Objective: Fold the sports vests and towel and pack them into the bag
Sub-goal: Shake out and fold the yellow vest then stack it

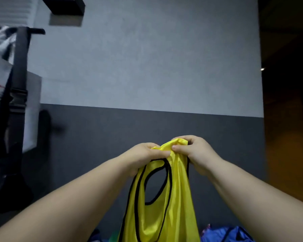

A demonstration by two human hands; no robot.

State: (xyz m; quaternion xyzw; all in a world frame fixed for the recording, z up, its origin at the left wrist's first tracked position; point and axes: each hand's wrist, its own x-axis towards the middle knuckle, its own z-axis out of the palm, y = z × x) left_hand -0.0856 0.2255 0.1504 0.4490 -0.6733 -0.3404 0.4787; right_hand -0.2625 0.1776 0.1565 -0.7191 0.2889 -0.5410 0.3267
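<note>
Yellow vest (163, 206) hangs below 2 grips, left hand (144, 158) and right hand (194, 152) pinching its top.

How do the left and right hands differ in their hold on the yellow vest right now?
The right hand sits slightly higher than the left hand. The bunched top of the vest peaks at the right hand; the left hand grips just below it. The black-trimmed opening hangs under the left hand, mostly plain yellow cloth under the right hand. Both grip the vest near its top, close together, so it hangs.
</note>
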